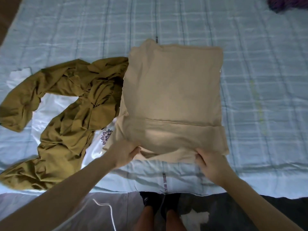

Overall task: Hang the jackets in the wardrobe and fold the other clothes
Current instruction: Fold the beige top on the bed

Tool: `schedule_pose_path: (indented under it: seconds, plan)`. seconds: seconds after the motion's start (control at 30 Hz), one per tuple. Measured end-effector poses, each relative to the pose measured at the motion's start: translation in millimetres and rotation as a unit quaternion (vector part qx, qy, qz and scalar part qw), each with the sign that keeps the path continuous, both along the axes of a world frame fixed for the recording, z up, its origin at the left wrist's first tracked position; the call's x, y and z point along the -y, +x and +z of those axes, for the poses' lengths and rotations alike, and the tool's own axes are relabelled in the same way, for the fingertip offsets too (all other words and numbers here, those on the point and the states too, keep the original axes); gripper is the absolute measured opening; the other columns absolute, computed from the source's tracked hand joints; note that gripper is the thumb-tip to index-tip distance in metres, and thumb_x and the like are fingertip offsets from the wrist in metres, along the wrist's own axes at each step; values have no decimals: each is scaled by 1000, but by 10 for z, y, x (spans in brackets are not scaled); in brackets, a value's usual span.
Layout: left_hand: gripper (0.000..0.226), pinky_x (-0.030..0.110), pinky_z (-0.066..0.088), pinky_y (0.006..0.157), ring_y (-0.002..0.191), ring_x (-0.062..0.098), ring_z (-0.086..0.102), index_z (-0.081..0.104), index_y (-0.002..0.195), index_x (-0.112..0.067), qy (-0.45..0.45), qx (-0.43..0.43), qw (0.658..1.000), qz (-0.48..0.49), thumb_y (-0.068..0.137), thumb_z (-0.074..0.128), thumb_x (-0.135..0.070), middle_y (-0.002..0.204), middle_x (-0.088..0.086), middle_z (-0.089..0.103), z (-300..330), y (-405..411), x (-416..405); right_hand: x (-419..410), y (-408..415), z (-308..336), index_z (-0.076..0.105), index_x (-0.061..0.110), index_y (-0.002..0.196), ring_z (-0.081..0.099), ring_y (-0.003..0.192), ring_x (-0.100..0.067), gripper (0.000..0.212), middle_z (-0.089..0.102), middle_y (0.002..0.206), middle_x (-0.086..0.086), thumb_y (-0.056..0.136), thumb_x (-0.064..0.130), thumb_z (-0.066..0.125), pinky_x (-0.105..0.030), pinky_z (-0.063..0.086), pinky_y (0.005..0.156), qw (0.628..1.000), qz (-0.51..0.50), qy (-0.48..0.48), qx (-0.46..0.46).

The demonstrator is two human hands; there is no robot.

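A beige folded garment [173, 100] lies flat on the bed [258, 80], its long axis running from the near edge away toward the far side, its bottom hem at the near end. The left hand [124, 155] pinches the near left corner; the right hand [210, 164] grips the near right corner, fingers curled under. An olive crumpled garment [66, 110] lies just beside it, toward the left edge.

A printed strip on the bedsheet [260, 77] edge carries dark lettering [165, 183], too blurred to read reliably.
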State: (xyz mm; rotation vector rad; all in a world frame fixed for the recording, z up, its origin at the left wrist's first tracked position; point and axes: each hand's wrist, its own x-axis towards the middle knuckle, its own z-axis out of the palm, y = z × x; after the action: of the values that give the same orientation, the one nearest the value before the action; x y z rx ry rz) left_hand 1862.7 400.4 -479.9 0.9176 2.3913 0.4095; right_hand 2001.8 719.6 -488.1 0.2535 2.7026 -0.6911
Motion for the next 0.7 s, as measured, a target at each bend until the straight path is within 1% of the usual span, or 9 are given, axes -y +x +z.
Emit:
schedule_pose_path:
  seconds: [0.07,0.13,0.23,0.3,0.37,0.47,0.53,0.63,0.7]
  plan:
    - [43,33,43,70,89,27,62,59,107,-17,-23,47,998,38,95,31,-48,93,6,68,-55,-124,-70,-37,-81,-66,50,26,98,56,66,-17,21,56,70,6,95,39,34,-43,52,65,995,-83,-50,35]
    - [17,35,43,67,88,28,62,50,102,-19,-42,50,995,71,97,47,-35,91,4,65,-103,-175,-142,6,-145,-90,40,25,97,52,63,-17,7,53,77,5,95,32,43,-41,50,59,996,-82,-21,20]
    - [17,31,36,54,74,28,59,37,96,-21,-8,-122,992,-28,87,50,-23,86,4,59,-118,-77,-207,115,-137,-139,46,16,95,47,59,-22,16,52,92,-7,86,16,59,-28,35,45,992,-13,101,-77]
    - [16,32,42,60,76,23,53,44,91,-19,5,-214,968,-130,79,53,-13,84,1,55,-106,2,-171,149,-77,-162,54,16,94,51,71,-26,15,53,95,-7,79,15,60,-32,42,52,965,101,166,-178]
    - [24,31,45,63,78,20,54,56,94,-20,16,-228,956,-186,76,62,-6,86,-3,55,-134,21,-57,87,-6,-198,59,18,97,51,81,-24,25,57,91,-3,71,15,60,-34,48,57,940,189,185,-217]
    - [37,33,49,77,91,20,60,63,118,-16,4,-198,952,-235,81,60,-21,106,0,62,-112,17,169,-47,117,-157,64,16,114,51,91,-23,43,61,102,-3,72,17,53,-35,50,62,945,216,186,-162]
    - [56,40,43,95,106,22,61,60,129,-11,-37,-201,948,-243,78,62,-32,122,3,63,-65,-5,295,-112,180,-109,57,17,130,55,101,-27,55,57,119,-4,75,26,53,-43,51,79,952,222,190,-92]
    - [83,60,31,107,123,23,56,56,136,-9,-145,-207,934,-251,57,75,-25,134,3,60,22,-27,366,-139,223,-45,50,20,139,51,118,-28,85,51,135,-3,59,28,75,-61,38,96,948,231,220,-3]
    - [75,68,33,104,124,26,55,54,137,-9,-173,-228,922,-260,64,69,-15,133,4,60,9,11,368,-111,206,-8,49,22,140,49,121,-29,103,50,137,-2,43,16,84,-66,35,95,951,211,225,28]
